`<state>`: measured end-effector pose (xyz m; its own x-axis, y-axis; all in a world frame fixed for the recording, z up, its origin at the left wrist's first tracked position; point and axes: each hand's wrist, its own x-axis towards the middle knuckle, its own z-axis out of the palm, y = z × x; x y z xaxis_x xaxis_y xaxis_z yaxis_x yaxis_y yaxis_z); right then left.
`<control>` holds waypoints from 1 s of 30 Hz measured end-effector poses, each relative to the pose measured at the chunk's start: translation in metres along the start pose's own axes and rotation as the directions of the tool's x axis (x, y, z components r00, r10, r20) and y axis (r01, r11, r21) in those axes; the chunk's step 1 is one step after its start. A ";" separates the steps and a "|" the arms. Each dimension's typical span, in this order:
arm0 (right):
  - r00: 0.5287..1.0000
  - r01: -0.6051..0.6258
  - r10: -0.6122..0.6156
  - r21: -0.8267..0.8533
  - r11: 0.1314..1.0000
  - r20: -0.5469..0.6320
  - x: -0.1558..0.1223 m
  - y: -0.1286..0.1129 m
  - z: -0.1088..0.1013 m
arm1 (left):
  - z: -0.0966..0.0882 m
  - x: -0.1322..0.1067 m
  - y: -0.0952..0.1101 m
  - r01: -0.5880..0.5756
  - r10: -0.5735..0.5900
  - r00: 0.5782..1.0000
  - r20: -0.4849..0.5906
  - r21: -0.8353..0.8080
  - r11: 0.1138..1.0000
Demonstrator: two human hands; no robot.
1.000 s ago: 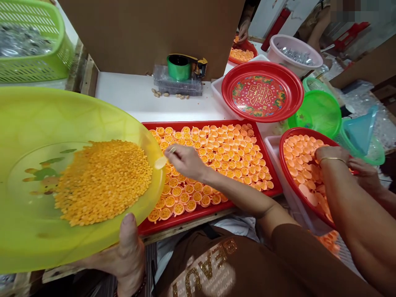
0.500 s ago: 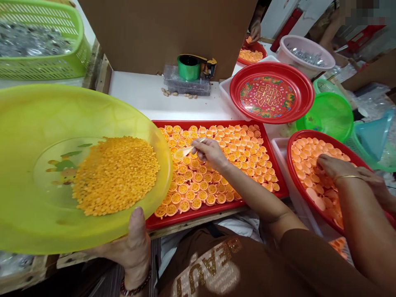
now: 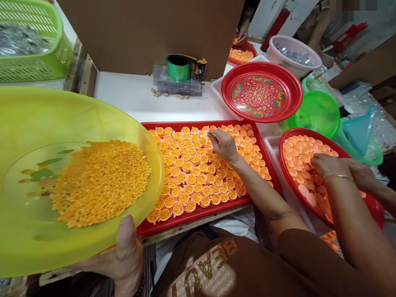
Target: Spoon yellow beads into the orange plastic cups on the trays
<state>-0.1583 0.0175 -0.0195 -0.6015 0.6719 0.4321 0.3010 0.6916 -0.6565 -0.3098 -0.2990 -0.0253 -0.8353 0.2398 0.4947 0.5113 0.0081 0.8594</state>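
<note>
My left hand (image 3: 123, 251) grips the near rim of a large yellow basin (image 3: 156, 165), thumb on top, fingers underneath. A heap of small yellow-orange pellets (image 3: 102, 183) lies in its right part. My right hand (image 3: 223, 144) pinches a small pale spoon (image 3: 213, 135), mostly hard to see against what lies below. This hand is above a red tray (image 3: 192, 218) packed with small orange cups (image 3: 192, 179). Cups at the left and front hold yellow pellets; those toward the back right look plainer, and I cannot tell their contents.
Another person's hands (image 3: 332, 165) are in a red basin (image 3: 283, 165) of orange pieces at right. Behind stand a decorated red tray (image 3: 230, 99), green bowls (image 3: 328, 111) and a pink basin (image 3: 317, 62). A tape dispenser (image 3: 179, 68) sits near a cardboard panel (image 3: 142, 33).
My right hand with the spoon has moved right and toward the tray's back. The yellow basin has shifted slightly left and down in view, and the whole view has shifted a little.
</note>
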 end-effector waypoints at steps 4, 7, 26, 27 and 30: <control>0.997 -0.066 0.069 0.133 0.989 -0.018 0.000 -0.039 0.013 | 0.002 0.002 0.003 0.015 -0.015 1.000 -0.010 -0.021 1.000; 0.982 -0.137 0.086 0.320 0.937 0.169 -0.007 -0.079 0.046 | 0.004 0.002 0.004 0.023 -0.023 1.000 -0.011 -0.004 1.000; 0.736 -0.650 0.549 0.638 0.413 0.395 0.009 -0.053 0.047 | -0.001 -0.006 -0.002 0.093 -0.092 0.995 -0.043 0.020 0.995; 0.747 -0.637 0.555 0.635 0.437 0.367 0.011 -0.051 0.043 | 0.000 -0.006 -0.002 0.095 -0.094 0.994 -0.046 0.018 0.995; 0.788 -0.602 0.502 0.619 0.504 0.357 0.014 -0.061 0.048 | 0.000 -0.007 -0.004 0.064 -0.064 0.997 -0.049 0.004 0.998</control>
<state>-0.2205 -0.0283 -0.0032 -0.5874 0.7816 -0.2100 0.0555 -0.2200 -0.9739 -0.3060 -0.3008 -0.0318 -0.8751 0.1913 0.4445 0.4575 0.0279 0.8888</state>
